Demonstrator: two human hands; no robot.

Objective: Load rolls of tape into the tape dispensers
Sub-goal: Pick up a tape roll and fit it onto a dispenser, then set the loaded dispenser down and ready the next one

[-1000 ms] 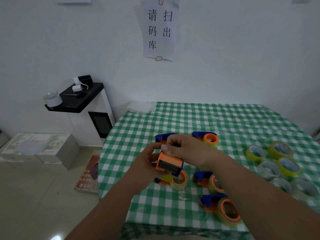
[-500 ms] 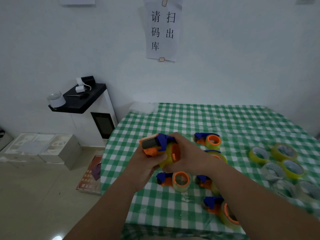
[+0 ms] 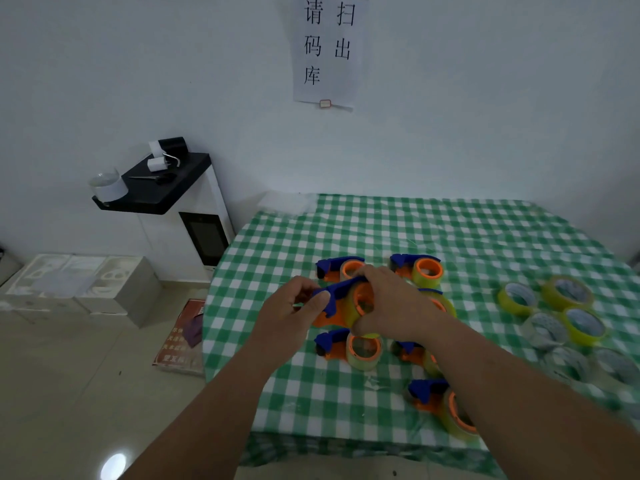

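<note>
Both hands hold one orange and blue tape dispenser point(image 3: 341, 303) with a yellowish roll in it, just above the table. My left hand point(image 3: 294, 315) grips its blue front end; my right hand point(image 3: 391, 306) wraps the roll side. Several more loaded dispensers lie on the cloth around it: one behind point(image 3: 337, 266), one at the back right point(image 3: 420, 268), one in front point(image 3: 349, 348) and one near the table's front edge point(image 3: 440, 405). Loose tape rolls point(image 3: 568, 311) are clustered at the right.
The table wears a green and white checked cloth point(image 3: 381, 230). Left of it stands a white cabinet with a black top point(image 3: 162, 188) carrying small items. White boxes point(image 3: 79, 285) sit on the floor. A paper sign point(image 3: 327, 50) hangs on the wall.
The held dispenser has turned in my hands from orange end up to lying on its side with the blue end to the left, and has dropped closer to the table.
</note>
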